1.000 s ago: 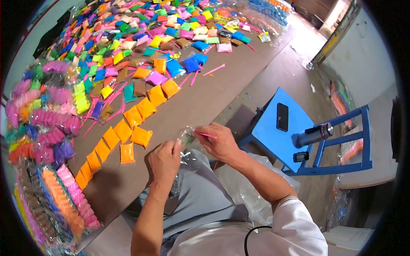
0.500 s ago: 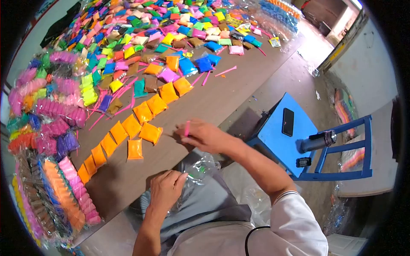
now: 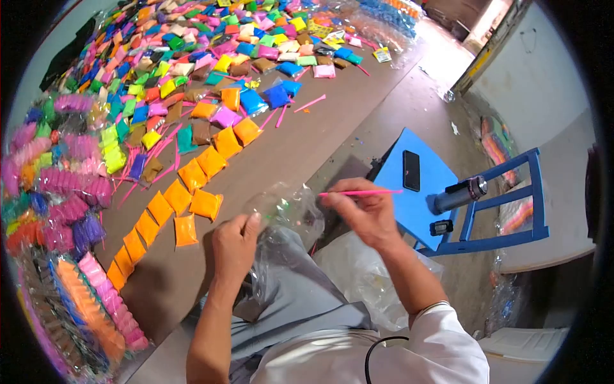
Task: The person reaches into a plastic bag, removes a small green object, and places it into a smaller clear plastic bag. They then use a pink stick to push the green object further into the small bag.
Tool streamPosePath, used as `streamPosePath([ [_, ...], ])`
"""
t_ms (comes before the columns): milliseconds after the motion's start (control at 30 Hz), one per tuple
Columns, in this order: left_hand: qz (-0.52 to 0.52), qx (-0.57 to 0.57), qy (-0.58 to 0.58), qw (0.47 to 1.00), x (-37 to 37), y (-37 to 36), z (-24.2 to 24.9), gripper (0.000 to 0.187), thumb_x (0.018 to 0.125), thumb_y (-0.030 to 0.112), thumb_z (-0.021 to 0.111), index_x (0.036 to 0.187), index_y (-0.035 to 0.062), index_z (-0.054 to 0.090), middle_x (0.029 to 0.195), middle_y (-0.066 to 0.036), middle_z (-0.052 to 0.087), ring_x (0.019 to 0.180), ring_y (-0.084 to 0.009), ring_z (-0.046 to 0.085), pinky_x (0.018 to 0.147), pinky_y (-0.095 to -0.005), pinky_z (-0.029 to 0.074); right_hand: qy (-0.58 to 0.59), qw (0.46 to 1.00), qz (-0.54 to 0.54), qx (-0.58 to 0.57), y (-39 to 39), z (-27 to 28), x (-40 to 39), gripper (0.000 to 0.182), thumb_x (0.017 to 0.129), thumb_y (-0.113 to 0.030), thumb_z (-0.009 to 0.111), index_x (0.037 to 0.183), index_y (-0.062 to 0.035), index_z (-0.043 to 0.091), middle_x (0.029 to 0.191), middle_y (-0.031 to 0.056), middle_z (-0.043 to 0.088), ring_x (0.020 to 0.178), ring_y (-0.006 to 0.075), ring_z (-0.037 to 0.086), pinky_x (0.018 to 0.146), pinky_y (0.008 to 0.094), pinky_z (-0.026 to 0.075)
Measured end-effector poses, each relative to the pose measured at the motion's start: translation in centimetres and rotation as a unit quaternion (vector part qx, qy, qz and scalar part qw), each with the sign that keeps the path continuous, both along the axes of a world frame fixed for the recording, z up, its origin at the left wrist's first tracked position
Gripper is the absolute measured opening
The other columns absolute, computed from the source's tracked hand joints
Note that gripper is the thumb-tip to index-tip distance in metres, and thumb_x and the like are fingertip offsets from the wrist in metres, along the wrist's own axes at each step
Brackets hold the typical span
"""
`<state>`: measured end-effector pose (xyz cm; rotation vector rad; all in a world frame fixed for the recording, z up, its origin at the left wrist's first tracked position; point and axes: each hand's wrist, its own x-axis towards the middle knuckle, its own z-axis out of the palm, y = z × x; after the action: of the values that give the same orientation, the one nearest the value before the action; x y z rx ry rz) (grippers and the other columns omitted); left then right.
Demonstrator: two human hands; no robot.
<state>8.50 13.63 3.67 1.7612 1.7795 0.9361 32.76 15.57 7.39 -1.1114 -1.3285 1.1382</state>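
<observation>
My left hand (image 3: 234, 248) is closed on the edge of a clear plastic bag (image 3: 300, 210), which hangs over my lap beside the table edge. A small green patch shows through the film. To the right of the bag, my right hand (image 3: 366, 216) pinches a thin pink plastic stick (image 3: 374, 192), held roughly level and pointing right. Flat orange packets lie in a slanting row on the table, one of them an orange packet (image 3: 186, 230) close to my left hand. Just above it is another orange packet (image 3: 206, 205), out of line with the row.
A large heap of small coloured packets (image 3: 192, 64) covers the far part of the brown table (image 3: 281, 157). Bagged packet bundles (image 3: 89, 307) line its left side. More pink sticks (image 3: 173, 144) lie by the heap. A blue chair (image 3: 400, 166) at right bears a phone (image 3: 411, 171) and a flask (image 3: 459, 194).
My right hand has moved right, away from the table edge, with the pink stick. My left hand has raised the clear bag, which is spread wider. The whole view has shifted slightly.
</observation>
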Motion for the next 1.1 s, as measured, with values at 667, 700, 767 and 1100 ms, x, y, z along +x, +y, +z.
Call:
streamPosePath([
  [667,0.064,0.054,0.111,0.99,0.6,1.9,-2.6,0.035,0.095,0.031,0.058,0.072,0.0035,0.059,0.069,-0.019,0.061,0.066,-0.0422,0.06,0.06,-0.0512,0.044,-0.31,0.881,0.049,0.355,4.3,-4.9,-6.2,0.018,0.072,-0.012,0.075,0.089,-0.0127,0.07,0.08,0.0025,0.059,0.088,0.0249,0.056,0.082,0.0398,0.041],
  [700,0.063,0.049,0.125,0.989,0.7,1.9,-2.5,0.034,0.094,0.03,0.058,0.072,0.0037,0.059,0.069,-0.019,0.062,0.066,-0.0417,0.061,0.06,-0.0512,0.044,-0.311,0.88,0.048,0.355,4.3,-5.3,-6.5,0.018,0.072,-0.012,0.075,0.089,-0.0127,0.07,0.08,0.0025,0.059,0.088,0.0249,0.056,0.082,0.0398,0.041],
  [767,0.064,0.045,0.139,0.987,0.8,2.0,-2.4,0.034,0.094,0.029,0.059,0.071,0.0039,0.059,0.068,-0.018,0.062,0.066,-0.0412,0.061,0.059,-0.0512,0.044,-0.397,0.836,0.072,0.371,4.5,-6.7,-6.7,0.014,0.073,-0.013,0.074,0.086,-0.0132,0.069,0.079,0.0019,0.058,0.086,0.0241,0.055,0.081,0.0394,0.04],
  [1100,0.07,0.076,0.176,0.979,1.3,2.1,-3.2,0.031,0.091,0.026,0.062,0.069,0.0042,0.059,0.065,-0.017,0.061,0.062,-0.0401,0.061,0.056,-0.0509,0.045,-0.381,0.83,0.017,0.406,5.1,-5.7,-6.2,0.013,0.071,-0.011,0.074,0.083,-0.0129,0.068,0.073,0.0014,0.057,0.078,0.0221,0.054,0.077,0.039,0.041],
])
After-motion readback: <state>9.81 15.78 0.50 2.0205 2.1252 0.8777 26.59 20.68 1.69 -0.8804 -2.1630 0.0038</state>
